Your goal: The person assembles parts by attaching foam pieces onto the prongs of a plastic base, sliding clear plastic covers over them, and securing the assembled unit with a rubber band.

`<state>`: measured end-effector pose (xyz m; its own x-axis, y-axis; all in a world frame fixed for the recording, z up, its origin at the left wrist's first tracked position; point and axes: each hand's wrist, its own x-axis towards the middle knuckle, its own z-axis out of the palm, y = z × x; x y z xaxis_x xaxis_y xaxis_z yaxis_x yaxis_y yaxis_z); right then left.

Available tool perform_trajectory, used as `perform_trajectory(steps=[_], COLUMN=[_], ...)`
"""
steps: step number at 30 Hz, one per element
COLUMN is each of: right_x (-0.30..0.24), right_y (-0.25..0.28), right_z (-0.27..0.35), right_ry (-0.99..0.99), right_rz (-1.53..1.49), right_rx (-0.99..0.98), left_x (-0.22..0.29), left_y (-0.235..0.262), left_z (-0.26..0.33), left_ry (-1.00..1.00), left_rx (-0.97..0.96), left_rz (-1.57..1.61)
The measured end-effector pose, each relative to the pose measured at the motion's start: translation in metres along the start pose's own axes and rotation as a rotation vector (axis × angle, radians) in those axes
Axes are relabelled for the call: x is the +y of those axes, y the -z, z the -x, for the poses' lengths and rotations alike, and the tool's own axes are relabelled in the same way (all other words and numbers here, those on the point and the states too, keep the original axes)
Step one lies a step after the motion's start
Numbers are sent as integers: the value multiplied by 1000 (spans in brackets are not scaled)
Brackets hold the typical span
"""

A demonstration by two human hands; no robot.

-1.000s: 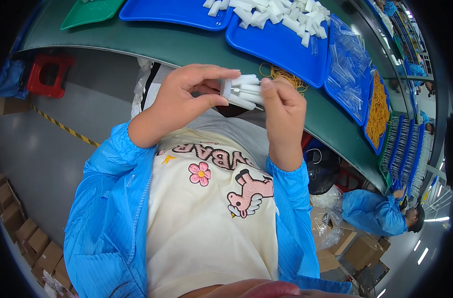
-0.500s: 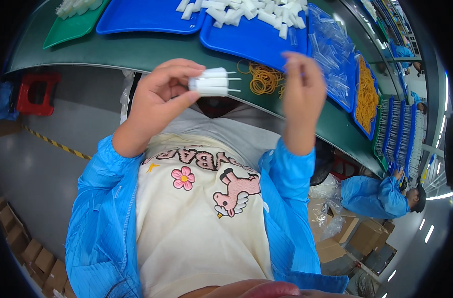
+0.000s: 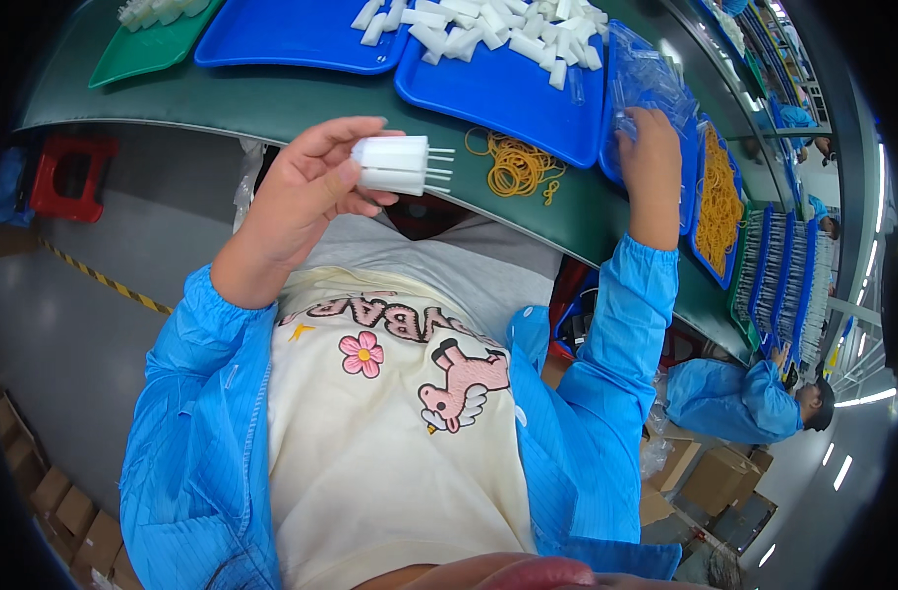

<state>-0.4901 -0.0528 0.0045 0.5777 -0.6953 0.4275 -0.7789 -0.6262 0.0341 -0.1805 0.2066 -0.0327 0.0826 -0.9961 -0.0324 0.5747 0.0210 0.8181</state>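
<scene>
My left hand [image 3: 306,182] holds a bundle of white blocks [image 3: 395,164] between thumb and fingers, over the table's front edge. Several thin white rods stick out of the bundle's right end. My right hand [image 3: 653,167] reaches into a blue tray of clear plastic tubes [image 3: 646,74] at the right. Its fingers bend down toward the tubes, and the fingertips are partly hidden, so any grip there does not show. A loose heap of tan rubber bands [image 3: 518,165] lies on the green table between my hands.
Loose white blocks [image 3: 513,29] lie in a blue tray [image 3: 498,103] at the back. Farther right are a tray of rubber bands [image 3: 717,202] and racks of thin parts [image 3: 778,265]. A green tray [image 3: 139,59] is far left, a red stool [image 3: 70,177] below. A co-worker [image 3: 729,398] sits at right.
My right hand has moved right, from above the rubber bands into the tray of clear tubes. The left hand, with the white bundle, has shifted slightly left and turned a little.
</scene>
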Motion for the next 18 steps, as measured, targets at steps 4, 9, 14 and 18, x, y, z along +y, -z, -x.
perform_trajectory(steps=[4, 9, 14, 18], right_x=[10, -2, -75, -124], right_y=[-6, 16, 34, 26], right_z=[2, 15, 47, 77], right_ry=[-28, -366, -410, -277], right_rz=[-58, -570, -1399, -1675], right_rx=[110, 280, 246, 70], left_x=[-1, -4, 2, 2], left_y=[-2, -5, -11, -14], left_z=[-2, -3, -3, -5], left_ry=[-41, -88, -56, -92], left_rx=[-35, -25, -69, -131], left_rz=[-86, -59, -164, -159])
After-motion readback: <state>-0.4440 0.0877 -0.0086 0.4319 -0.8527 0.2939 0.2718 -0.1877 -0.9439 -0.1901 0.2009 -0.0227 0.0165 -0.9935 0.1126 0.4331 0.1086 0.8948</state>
